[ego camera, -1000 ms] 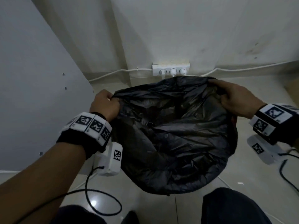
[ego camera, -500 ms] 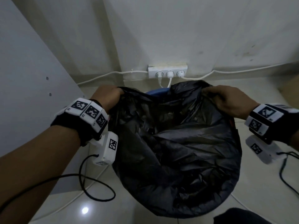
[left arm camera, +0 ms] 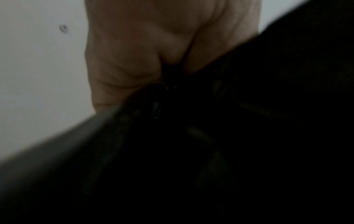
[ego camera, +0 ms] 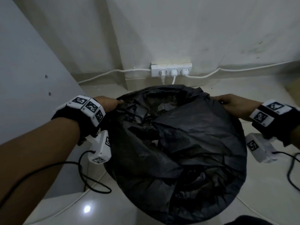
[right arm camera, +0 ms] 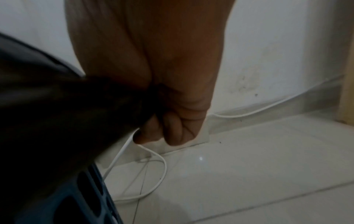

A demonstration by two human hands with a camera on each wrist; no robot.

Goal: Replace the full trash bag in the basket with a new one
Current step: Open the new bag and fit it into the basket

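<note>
Your left hand (ego camera: 108,105) pinches bag (ego camera: 186,143) edge, fingers curled. Your right hand (ego camera: 235,103) pinches other edge, fingers curled tight. Blue basket (right arm camera: 76,201) sits under right fingers.

Both forearms are reaching forward and slightly down, spread wide apart, each wrist wearing a black band with white marker blocks. The left hand (ego camera: 108,103) is lying knuckles-up, its fingers (left arm camera: 122,72) curling tightly and pinching a fold of the black trash bag (ego camera: 178,143) at its near-left edge. The right hand (ego camera: 235,103) is mirroring it across from the left, its fingers (right arm camera: 172,130) folding into the palm and gripping the bag's edge; the thumb is probably pressing on top, though the wrist view is blurring it.
</note>
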